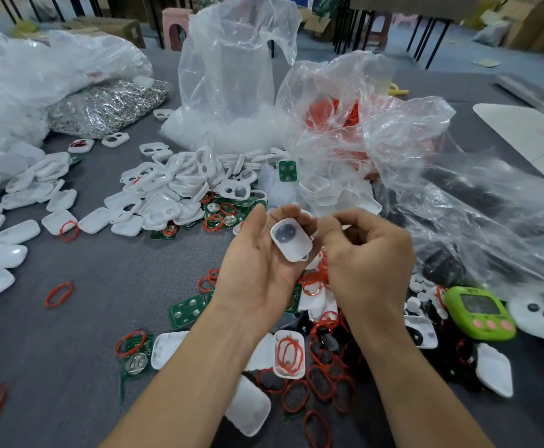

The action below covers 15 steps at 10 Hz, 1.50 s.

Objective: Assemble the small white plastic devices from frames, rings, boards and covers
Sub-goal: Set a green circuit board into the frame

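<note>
Both forearms rise over loose red rings (319, 383) and green boards (188, 310) on the grey table (86, 286). The left hand (257, 270), palm up, grips a white frame (291, 239) on curled fingers. The right hand (367, 257) curls at the frame's edge; its grasp is unclear. Beyond lie a frame pile (173, 185) and clear bags (231, 76).

On the left hand (257, 263), we see little of the fingers, hidden behind the white rounded plastic device (291, 239) it holds. The right hand (364, 257) curls inward, so we cannot tell whether it pinches anything. The lime-green plastic timer (479, 310) has a display too blurred to read. Crumpled clear plastic bags (393, 140) veil red rubber rings (325, 113). The bottom edge cuts off both forearms.
</note>
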Motion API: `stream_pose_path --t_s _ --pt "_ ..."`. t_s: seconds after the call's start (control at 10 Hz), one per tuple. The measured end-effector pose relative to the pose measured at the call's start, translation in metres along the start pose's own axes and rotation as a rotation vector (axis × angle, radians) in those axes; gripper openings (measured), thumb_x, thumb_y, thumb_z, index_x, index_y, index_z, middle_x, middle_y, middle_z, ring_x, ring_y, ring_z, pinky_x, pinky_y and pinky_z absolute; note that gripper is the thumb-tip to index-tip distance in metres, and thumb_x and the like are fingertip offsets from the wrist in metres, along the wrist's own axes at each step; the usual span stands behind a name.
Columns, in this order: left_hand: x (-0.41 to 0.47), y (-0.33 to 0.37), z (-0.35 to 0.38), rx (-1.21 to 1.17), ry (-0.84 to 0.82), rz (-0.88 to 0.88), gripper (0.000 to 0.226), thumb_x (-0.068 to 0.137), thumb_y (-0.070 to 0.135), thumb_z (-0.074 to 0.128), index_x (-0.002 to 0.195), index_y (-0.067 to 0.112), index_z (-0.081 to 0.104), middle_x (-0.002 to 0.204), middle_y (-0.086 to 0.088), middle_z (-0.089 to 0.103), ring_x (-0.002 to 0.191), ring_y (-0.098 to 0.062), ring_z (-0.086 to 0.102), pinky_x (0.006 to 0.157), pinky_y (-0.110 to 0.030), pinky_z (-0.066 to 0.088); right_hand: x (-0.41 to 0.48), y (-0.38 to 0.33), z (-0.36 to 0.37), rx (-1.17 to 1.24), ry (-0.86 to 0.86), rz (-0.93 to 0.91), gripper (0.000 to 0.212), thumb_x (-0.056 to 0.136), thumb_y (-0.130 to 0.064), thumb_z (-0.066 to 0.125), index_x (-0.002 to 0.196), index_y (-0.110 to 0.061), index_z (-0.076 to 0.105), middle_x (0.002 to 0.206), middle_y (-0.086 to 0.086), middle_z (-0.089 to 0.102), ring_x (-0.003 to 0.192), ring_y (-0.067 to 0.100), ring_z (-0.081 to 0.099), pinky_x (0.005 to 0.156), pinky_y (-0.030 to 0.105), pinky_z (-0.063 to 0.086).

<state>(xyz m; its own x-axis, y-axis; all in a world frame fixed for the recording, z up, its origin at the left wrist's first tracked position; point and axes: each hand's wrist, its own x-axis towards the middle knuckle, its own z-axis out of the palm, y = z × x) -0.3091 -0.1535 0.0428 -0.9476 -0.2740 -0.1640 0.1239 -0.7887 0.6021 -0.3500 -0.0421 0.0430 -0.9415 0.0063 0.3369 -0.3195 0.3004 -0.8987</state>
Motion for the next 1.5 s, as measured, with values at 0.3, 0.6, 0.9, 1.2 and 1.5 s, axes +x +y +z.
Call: stream_pose_path --t_s 0.3,0.6,0.9,1.2,1.5 --pt "0.010 -0.001 -0.012 0.110 -0.070 -0.040 0.045 0.079 -0.019 0.030 0.105 0.004 0.058 0.105 -0.014 0.072 0.105 -0.028 0.070 0.077 -0.036 0.057 0.015 0.009 -0.009 0.112 -0.472 0.278 0.018 0.082 -0.038 0.076 0.077 -0.021 0.077 0.068 0.005 0.075 0.052 0.020 0.068 0.053 0.027 0.046" --pt "0.011 0.000 -0.013 0.227 -0.095 -0.032 0.053 0.079 -0.020 0.033 0.113 0.009 0.062 0.124 -0.011 0.072 0.120 -0.022 0.067 0.086 -0.037 0.058 0.012 0.010 -0.004 0.187 -0.517 0.293 0.027 0.074 -0.045 0.077 0.079 -0.019 0.077 0.066 0.009 0.074 0.052 0.025 0.070 0.049 0.024 0.044" --pt "0.008 0.001 -0.012 0.318 -0.015 -0.038 0.040 0.090 -0.012 0.046 0.111 0.008 0.073 0.115 -0.010 0.076 0.098 -0.018 0.073 0.071 -0.028 0.061 0.008 0.009 -0.002 0.168 -0.398 0.299 0.014 0.078 -0.041 0.074 0.077 -0.027 0.078 0.057 0.007 0.070 0.047 0.017 0.064 0.049 0.024 0.045" --pt "0.009 -0.003 -0.009 0.471 0.054 0.058 0.030 0.096 -0.005 0.053 0.100 0.012 0.078 0.106 -0.010 0.078 0.087 -0.017 0.069 0.065 -0.026 0.055 0.007 0.008 0.000 0.130 -0.395 0.246 0.015 0.084 -0.030 0.073 0.072 -0.023 0.076 0.059 0.004 0.071 0.042 0.017 0.061 0.047 0.023 0.048" --pt "0.009 -0.005 -0.011 0.526 0.042 0.076 0.025 0.097 -0.002 0.055 0.103 0.009 0.077 0.108 -0.012 0.078 0.098 -0.017 0.073 0.072 -0.022 0.057 0.006 0.007 0.000 0.045 -0.345 0.210 0.018 0.081 -0.029 0.074 0.064 -0.021 0.075 0.054 -0.001 0.069 0.042 0.009 0.059 0.050 0.022 0.047"
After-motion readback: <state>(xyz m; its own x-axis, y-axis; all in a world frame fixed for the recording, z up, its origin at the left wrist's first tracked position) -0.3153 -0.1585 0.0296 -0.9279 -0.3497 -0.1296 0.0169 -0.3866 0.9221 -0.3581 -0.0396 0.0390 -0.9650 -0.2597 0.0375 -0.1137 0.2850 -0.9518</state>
